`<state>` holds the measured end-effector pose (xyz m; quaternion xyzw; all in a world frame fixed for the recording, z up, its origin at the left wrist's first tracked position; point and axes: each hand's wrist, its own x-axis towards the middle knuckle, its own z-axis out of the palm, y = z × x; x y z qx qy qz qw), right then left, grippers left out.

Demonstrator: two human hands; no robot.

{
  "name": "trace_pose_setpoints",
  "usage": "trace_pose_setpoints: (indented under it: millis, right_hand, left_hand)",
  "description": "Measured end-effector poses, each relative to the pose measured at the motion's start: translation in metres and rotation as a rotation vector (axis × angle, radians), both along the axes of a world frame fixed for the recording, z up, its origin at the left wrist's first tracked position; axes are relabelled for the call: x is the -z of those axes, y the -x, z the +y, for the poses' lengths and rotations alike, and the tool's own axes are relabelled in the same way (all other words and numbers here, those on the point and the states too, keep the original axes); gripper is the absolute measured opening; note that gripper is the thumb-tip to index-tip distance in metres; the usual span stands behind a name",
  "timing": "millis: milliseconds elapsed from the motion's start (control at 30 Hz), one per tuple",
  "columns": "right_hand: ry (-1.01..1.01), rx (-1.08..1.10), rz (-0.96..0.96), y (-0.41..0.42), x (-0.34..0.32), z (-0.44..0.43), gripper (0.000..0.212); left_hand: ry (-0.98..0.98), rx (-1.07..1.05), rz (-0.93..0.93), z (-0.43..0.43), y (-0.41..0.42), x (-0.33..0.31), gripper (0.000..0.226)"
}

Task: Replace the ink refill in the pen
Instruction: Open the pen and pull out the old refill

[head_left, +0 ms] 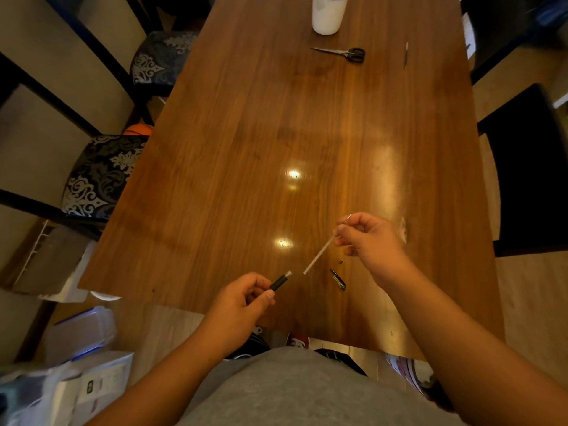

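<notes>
My left hand point(242, 302) grips a black pen barrel point(281, 281) above the near edge of the wooden table point(246, 149), its open end pointing up and right. My right hand point(365, 238) pinches a thin pale ink refill point(318, 256) by its upper end, slanting down-left. The refill's lower tip hangs a short gap from the barrel's mouth, not inside it. A small black pen part point(338, 278) lies on the table between my hands, with a tiny dark piece point(340, 262) just above it.
Far across the table stand a white cylinder container point(327, 13), black-handled scissors point(344, 53) and another thin stick-like refill point(406, 55). Patterned chairs point(101, 176) line the left side, a dark chair point(528, 167) the right. Boxes and a plastic bin point(83, 333) sit on the floor at left.
</notes>
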<state>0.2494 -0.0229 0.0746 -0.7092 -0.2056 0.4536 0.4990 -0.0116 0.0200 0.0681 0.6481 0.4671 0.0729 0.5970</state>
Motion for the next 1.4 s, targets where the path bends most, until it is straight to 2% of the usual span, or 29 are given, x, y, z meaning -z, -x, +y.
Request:
trace_pose_setpoints:
  millis: [167, 300, 633, 800, 1100, 1200, 1333, 1400]
  right_hand:
    - [0.228, -0.099, -0.165, 0.01, 0.033, 0.014, 0.005]
    - [0.397, -0.127, -0.157, 0.018, 0.062, 0.024, 0.008]
    - [0.588, -0.253, -0.433, 0.023, 0.091, 0.046, 0.026]
    - [0.653, -0.295, -0.519, 0.024, 0.095, 0.05, 0.025]
    - [0.708, -0.327, -0.477, 0.02, 0.09, 0.056, 0.028]
    - [0.646, -0.281, -0.48, 0.013, 0.084, 0.05, 0.029]
    - [0.489, -0.164, -0.641, -0.005, 0.069, 0.008, 0.022]
    - [0.456, -0.182, -0.76, -0.012, 0.067, -0.024, 0.038]
  left_hand:
    - [0.007, -0.012, 0.006, 0.004, 0.007, 0.005, 0.017]
    - [0.013, -0.028, 0.013, 0.005, 0.013, 0.009, 0.016]
    - [0.008, -0.057, 0.043, 0.01, 0.03, 0.011, 0.017]
    - [0.016, -0.064, 0.043, 0.013, 0.036, 0.011, 0.016]
    - [0.003, -0.039, 0.059, 0.015, 0.04, 0.011, 0.015]
    - [0.013, -0.01, 0.069, 0.014, 0.04, 0.014, 0.012]
    - [0.017, 0.027, 0.11, 0.013, 0.038, 0.02, 0.013]
    - [-0.003, 0.051, 0.151, 0.013, 0.033, 0.025, 0.016]
